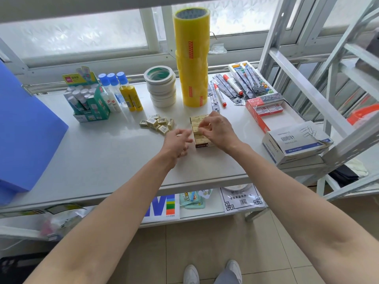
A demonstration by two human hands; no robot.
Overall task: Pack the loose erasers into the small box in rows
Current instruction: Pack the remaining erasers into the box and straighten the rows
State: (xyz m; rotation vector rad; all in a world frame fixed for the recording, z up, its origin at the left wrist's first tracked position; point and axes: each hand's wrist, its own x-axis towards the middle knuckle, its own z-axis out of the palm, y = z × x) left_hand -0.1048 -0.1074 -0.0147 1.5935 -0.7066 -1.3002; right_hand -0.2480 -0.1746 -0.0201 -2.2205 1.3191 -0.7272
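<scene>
Tape [192, 58] stands in a tall yellow stack straight beyond the right hand [217, 130], with a shorter pile of white rolls [161, 87] just left of it. Markers [220, 95] and packeted strips lie beyond that hand and to its right; a red tray [264, 109] and a clip carton [295, 142] sit further right, the carton nearest. Far beyond the left hand [177, 142] are glue bottles [121, 93] and a green carton [88, 99] of tubes, and a blue sheet [26, 124] rises well to its left. Nothing lies between the hands and the box [200, 138].

The box sits partly under the right hand, touching it, with the left hand just beside its left wall. It is small and open-topped, with a dark brown near end, and pale yellow erasers lie inside in rows. The right hand's fingertips pinch one eraser [202, 127] at the top of the rows. The left hand is loose, fingers half curled, holding nothing. The loose erasers [158, 123], cream blocks with printed sleeves, lie heaped beyond the left hand, near it but apart.
</scene>
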